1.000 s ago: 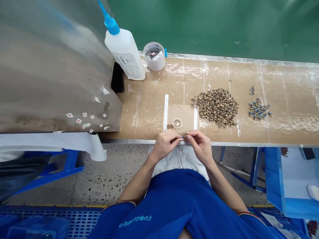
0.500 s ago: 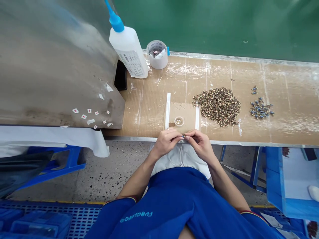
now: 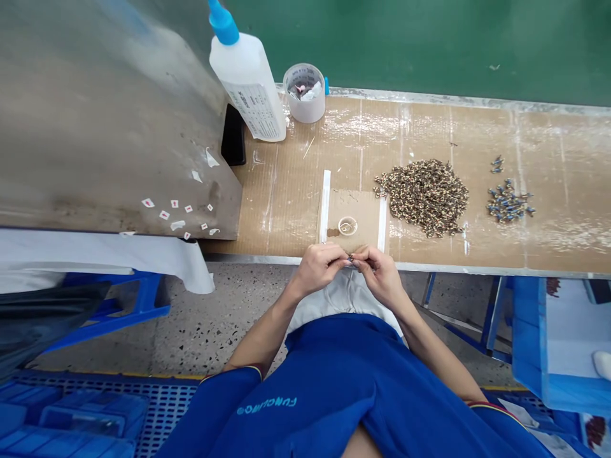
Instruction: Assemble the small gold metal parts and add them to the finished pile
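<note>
My left hand [image 3: 321, 267] and my right hand [image 3: 377, 270] meet at the table's front edge, fingertips pinched together. Between them is a tiny metal part [image 3: 351, 257], brass and bluish, mostly covered by the fingers. Just beyond lies a small clear round dish [image 3: 347, 225] on a cardboard pad [image 3: 356, 203] edged with white strips. To the right spreads a large pile of small brass-coloured metal parts [image 3: 427, 197]. Farther right is a smaller group of similar parts with blue on them [image 3: 508, 202], with a few more [image 3: 497, 164] just behind.
A white bottle with a blue nozzle [image 3: 251, 89] stands at the back left, beside a black phone-like object [image 3: 233, 137] and a tape roll [image 3: 305, 105] holding scraps. A metal panel [image 3: 119, 127] with stickers rises at left. A blue bin [image 3: 529, 337] is at lower right.
The whole view has shifted slightly, with the table's things appearing a little higher and farther right. Both hands stay pinched together at the tiny part, fingers slightly shifted.
</note>
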A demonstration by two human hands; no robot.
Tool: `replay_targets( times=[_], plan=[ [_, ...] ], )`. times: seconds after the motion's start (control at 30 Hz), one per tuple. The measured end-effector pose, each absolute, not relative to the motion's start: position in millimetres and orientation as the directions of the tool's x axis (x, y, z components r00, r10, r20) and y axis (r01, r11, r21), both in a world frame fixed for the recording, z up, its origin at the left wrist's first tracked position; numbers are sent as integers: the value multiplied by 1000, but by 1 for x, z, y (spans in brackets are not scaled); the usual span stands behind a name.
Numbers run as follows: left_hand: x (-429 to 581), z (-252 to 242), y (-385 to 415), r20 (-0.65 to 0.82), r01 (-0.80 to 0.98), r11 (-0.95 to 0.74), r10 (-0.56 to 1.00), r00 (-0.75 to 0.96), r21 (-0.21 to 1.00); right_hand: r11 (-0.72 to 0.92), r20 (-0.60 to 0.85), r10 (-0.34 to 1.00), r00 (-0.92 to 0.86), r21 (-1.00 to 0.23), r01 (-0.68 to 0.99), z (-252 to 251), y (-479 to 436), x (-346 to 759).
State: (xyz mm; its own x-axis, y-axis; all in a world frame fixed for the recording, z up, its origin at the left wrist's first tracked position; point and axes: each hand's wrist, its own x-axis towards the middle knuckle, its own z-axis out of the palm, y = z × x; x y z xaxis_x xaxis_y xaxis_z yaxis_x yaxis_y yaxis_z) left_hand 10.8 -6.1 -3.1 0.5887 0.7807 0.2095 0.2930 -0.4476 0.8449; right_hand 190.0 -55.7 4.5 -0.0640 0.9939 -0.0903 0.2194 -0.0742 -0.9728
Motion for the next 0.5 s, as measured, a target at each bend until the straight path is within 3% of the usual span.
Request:
replay_targets(
  times=[0.5],
  plan=[
    [13,1,-3,166,287,-384,805,569,878,-130,-135,988,-77,-989,70,-2,-52,200]
  ],
)
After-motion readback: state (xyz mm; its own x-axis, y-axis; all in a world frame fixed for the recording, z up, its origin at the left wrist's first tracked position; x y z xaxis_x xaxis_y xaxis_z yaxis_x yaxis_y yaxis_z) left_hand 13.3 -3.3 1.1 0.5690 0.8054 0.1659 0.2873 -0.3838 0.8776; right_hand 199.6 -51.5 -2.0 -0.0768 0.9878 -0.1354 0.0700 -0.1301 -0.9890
